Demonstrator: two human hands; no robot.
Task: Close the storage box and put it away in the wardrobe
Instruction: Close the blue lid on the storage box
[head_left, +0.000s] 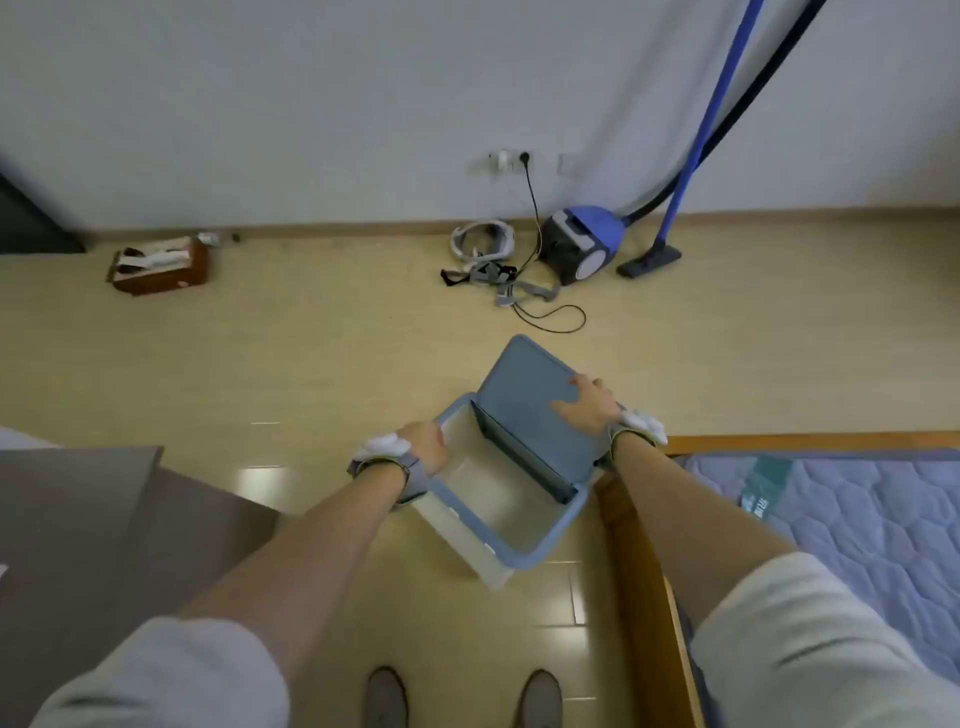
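Observation:
The storage box (480, 512) is white with a blue rim and sits low in front of me, above the floor, its inside showing. Its blue-grey lid (524, 410) stands tilted up on the far right side, half raised. My left hand (423, 447) grips the box's left rim. My right hand (589, 405) lies on the lid's outer face, fingers spread over its right edge. No wardrobe shows for certain.
A bed with a wooden frame (631, 566) and quilted mattress (862, 519) is at the right. A grey cabinet surface (88, 525) lies left. By the far wall are a blue vacuum cleaner (582, 244), cables and straps (493, 275), and a brown box (158, 265).

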